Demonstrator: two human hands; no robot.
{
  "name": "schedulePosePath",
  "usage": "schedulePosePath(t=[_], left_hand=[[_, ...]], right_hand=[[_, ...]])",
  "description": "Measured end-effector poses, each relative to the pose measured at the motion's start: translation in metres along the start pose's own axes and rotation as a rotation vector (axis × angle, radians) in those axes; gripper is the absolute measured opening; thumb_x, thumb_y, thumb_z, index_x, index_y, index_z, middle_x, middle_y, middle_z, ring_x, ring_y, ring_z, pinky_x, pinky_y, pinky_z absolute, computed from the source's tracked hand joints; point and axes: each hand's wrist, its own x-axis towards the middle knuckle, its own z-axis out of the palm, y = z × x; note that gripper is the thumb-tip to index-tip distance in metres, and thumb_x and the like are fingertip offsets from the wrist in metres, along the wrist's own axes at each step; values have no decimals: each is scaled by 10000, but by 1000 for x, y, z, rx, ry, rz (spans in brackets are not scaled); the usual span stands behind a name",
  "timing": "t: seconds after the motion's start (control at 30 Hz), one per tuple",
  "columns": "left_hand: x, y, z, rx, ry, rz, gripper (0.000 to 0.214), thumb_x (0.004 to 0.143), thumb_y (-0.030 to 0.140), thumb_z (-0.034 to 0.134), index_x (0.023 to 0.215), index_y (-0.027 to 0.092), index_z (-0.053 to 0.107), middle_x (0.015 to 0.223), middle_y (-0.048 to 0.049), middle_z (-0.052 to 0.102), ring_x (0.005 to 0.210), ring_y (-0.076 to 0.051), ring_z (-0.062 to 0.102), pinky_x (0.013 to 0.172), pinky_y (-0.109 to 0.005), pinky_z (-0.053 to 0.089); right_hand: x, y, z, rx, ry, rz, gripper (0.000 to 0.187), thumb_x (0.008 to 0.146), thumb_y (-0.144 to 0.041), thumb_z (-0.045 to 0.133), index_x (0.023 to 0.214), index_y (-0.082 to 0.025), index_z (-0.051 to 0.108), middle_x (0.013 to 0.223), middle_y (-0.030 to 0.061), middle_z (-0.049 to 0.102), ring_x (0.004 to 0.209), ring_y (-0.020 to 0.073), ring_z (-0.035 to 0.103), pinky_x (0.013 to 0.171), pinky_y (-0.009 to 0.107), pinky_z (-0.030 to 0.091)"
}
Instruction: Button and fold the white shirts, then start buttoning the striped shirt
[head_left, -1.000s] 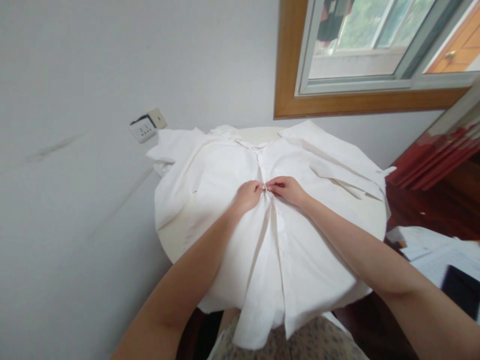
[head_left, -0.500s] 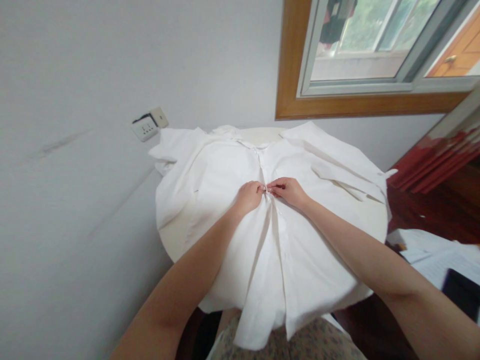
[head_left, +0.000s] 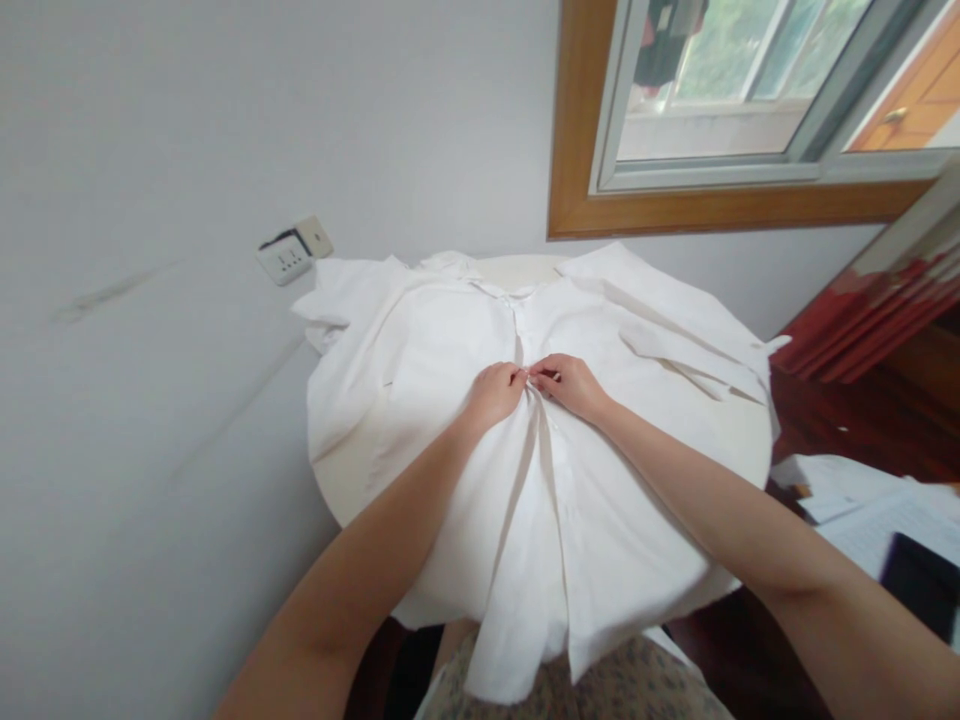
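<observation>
A white long-sleeved shirt (head_left: 450, 330) lies spread over a round cream table (head_left: 337, 478), collar toward the wall and hem hanging over the near edge. Its front is closed near the collar and parts below my hands. My left hand (head_left: 496, 390) pinches one front edge at mid-placket. Opposite it, my right hand (head_left: 568, 383) pinches the other edge, fingertips almost touching the left ones. Any button between the fingers is too small to make out. Both sleeves lie folded loosely at the sides.
Behind the table is a white wall with a socket (head_left: 285, 258) and a wood-framed window (head_left: 720, 210). A red and white curtain (head_left: 847, 330) hangs at right. Papers (head_left: 862, 500) and a dark flat object (head_left: 922, 585) lie at lower right.
The fingertips of both hands have come slightly closer together at the placket. The view has shifted a little; the shirt lies as before.
</observation>
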Motion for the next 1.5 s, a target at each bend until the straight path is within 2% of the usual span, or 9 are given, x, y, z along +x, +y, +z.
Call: schedulePosePath(t=[0.43,0.8,0.93,1.03,1.13,1.27,1.5], left_hand=[[0,-1,2,75,19,5,283,946,282,415,900,164,669,934,-79,694,897,-183,619,819,-290,451],[-5,3,0,157,11,-20,241,923,220,418,927,149,648,968,-102,677,944,-214,611,856,-327,450],[-4,3,0,127,22,-32,231,919,216,423,925,150,645,972,-103,674,956,-214,608,872,-332,453],[-1,0,2,62,26,-14,242,924,207,411,925,146,645,980,-105,676,952,-206,613,873,-326,461],[1,-4,4,1,36,18,243,915,168,405,942,138,645,1012,-107,681,979,-199,614,898,-315,458],[2,-7,6,-20,46,50,241,923,184,408,935,141,644,1009,-106,683,985,-200,613,904,-317,457],[2,-9,5,25,54,82,236,927,225,431,827,156,633,868,-83,666,842,-191,606,811,-314,459]], right_hand=[[4,-2,7,-171,-5,28,139,847,-140,572,905,-156,697,806,42,683,733,140,599,723,241,450],[5,1,4,-65,-35,103,111,834,-172,602,908,-156,683,780,20,684,670,116,584,683,223,431],[3,-4,2,-51,-63,111,176,908,-241,517,873,-164,672,743,14,678,675,120,587,679,221,414],[3,-9,4,-184,-32,132,296,961,-339,435,821,-174,637,752,23,667,679,130,568,642,229,376],[3,-14,8,-363,-7,135,294,966,-396,429,870,-187,612,846,38,670,738,147,568,635,240,345],[3,-16,10,-489,-79,110,280,993,-347,374,920,-201,601,982,53,674,859,161,591,693,247,353],[5,-18,10,-593,-125,134,328,1016,-333,310,975,-204,608,1016,59,671,937,169,604,733,250,375]])
